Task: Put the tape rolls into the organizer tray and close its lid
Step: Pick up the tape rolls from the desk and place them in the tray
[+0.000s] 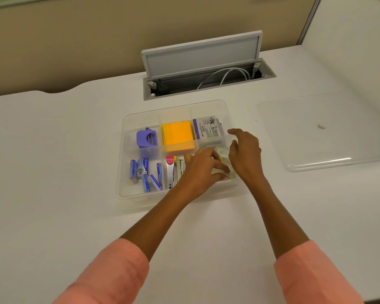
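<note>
A clear plastic organizer tray (pixel 127 119) with several compartments lies on the white desk. Both my hands reach into its front right compartment. My left hand (pixel 201 170) pinches a clear tape roll (pixel 228 175) at the compartment's front. My right hand (pixel 245 154) curls around another clear tape roll (pixel 221 152) just behind it. The hands partly hide both rolls. The tray's clear lid (pixel 329 132) lies flat on the desk to the right, apart from the tray.
In the tray are a purple punch (pixel 147 139), orange sticky notes (pixel 178 134), a grey eraser box (pixel 208 129), blue staple boxes (pixel 145 174) and staplers (pixel 170 173). An open cable hatch (pixel 202 60) with white cables sits behind the tray.
</note>
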`<move>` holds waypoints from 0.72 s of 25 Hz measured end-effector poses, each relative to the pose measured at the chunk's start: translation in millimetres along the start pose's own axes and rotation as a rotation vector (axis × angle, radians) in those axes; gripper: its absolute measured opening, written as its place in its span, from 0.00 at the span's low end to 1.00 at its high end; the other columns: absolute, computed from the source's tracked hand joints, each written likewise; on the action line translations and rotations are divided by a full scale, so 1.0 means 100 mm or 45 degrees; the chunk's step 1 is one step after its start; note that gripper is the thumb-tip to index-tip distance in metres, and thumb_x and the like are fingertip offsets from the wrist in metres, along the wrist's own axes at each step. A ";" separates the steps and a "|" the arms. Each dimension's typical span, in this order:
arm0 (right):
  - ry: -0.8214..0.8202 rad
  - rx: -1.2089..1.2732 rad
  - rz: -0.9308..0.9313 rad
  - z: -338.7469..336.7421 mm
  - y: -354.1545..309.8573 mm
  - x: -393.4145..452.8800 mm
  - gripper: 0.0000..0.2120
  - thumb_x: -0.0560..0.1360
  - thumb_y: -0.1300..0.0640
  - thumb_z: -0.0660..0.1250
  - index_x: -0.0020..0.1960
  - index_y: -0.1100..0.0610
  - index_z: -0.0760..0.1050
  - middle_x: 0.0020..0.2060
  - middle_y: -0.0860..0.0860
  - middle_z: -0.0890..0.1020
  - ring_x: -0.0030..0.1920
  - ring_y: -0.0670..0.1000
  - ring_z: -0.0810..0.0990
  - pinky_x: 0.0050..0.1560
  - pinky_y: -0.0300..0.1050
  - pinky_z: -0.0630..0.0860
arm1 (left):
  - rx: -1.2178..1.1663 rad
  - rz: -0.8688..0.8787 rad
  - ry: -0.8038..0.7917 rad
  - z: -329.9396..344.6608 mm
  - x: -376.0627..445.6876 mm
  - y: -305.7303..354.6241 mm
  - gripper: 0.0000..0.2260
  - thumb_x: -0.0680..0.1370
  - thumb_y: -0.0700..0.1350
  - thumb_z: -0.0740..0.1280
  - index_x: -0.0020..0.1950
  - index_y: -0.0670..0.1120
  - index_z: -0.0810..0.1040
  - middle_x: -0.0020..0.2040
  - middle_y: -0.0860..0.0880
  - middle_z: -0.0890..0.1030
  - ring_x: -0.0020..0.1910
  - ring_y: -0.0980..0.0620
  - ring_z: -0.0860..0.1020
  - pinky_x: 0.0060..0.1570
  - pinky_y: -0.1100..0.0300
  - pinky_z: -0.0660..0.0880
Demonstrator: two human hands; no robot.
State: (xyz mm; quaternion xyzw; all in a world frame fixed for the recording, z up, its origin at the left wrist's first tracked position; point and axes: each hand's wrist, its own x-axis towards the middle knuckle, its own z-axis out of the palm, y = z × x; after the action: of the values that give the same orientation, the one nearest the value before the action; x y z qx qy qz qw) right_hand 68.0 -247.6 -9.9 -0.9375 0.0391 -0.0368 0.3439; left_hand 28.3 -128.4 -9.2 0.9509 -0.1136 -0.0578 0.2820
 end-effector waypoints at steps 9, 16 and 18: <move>0.058 0.088 -0.054 0.01 0.05 0.00 0.17 0.78 0.64 0.51 0.63 0.59 0.71 0.59 0.60 0.78 0.61 0.60 0.74 0.61 0.59 0.70 | -0.099 -0.064 -0.120 0.00 0.10 -0.01 0.14 0.70 0.48 0.71 0.55 0.49 0.80 0.60 0.49 0.79 0.63 0.46 0.69 0.63 0.41 0.65; 0.100 0.117 -0.036 0.02 0.06 0.00 0.16 0.77 0.67 0.53 0.62 0.59 0.71 0.63 0.60 0.73 0.62 0.59 0.72 0.62 0.53 0.71 | 0.012 -0.230 -0.054 0.07 0.11 -0.07 0.20 0.69 0.55 0.71 0.60 0.53 0.76 0.61 0.45 0.72 0.63 0.45 0.65 0.65 0.48 0.61; 0.103 0.130 -0.040 0.02 0.07 -0.01 0.16 0.77 0.67 0.53 0.62 0.59 0.71 0.62 0.60 0.73 0.62 0.58 0.72 0.61 0.52 0.71 | 0.103 -0.205 -0.089 0.08 0.12 -0.08 0.20 0.70 0.56 0.69 0.60 0.53 0.76 0.61 0.45 0.73 0.63 0.45 0.64 0.63 0.49 0.59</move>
State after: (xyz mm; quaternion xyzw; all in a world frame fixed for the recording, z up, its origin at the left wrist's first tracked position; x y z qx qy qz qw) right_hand 67.3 -251.5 -15.3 -0.9169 0.0363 -0.0818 0.3888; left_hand 40.1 -128.6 -20.6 0.9649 -0.0488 -0.1087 0.2338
